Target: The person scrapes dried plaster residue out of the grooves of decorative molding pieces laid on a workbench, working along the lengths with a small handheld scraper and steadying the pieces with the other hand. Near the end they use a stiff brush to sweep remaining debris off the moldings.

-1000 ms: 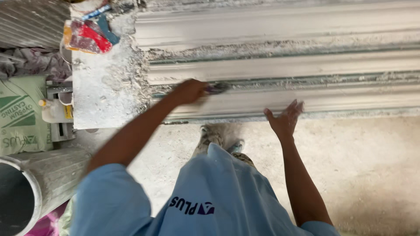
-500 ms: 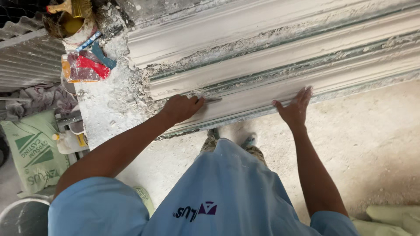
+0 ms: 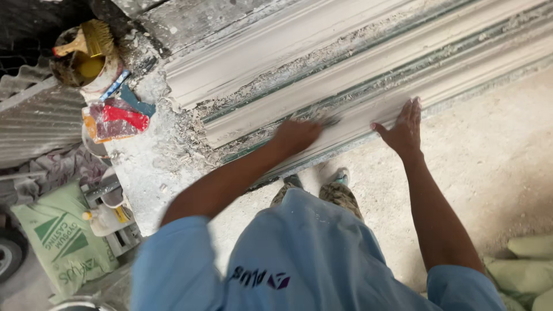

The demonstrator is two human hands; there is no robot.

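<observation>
A long white plaster moulding [image 3: 357, 69] with ridges and grooves lies on a workbench in front of me. My left hand [image 3: 296, 135] is closed around a small scraping tool [image 3: 329, 121] and presses it against the moulding's lower ridge; the hand is blurred by motion. My right hand [image 3: 403, 126] lies flat with fingers spread on the moulding's front edge, a little to the right of the tool. My blue shirt and my shoes fill the bottom of the view.
A bucket [image 3: 86, 57] with a yellow brush stands at the bench's left end, beside a red and blue rag [image 3: 115, 118]. Green sacks [image 3: 63, 242] lie at lower left, pale sacks [image 3: 527, 259] at lower right. Corrugated sheet [image 3: 34, 121] is at left. Dusty floor lies underfoot.
The view has tilted and shifted. My left hand has slid along the lower ridge with the tool. My right hand came down from the air and now rests flat on the moulding.
</observation>
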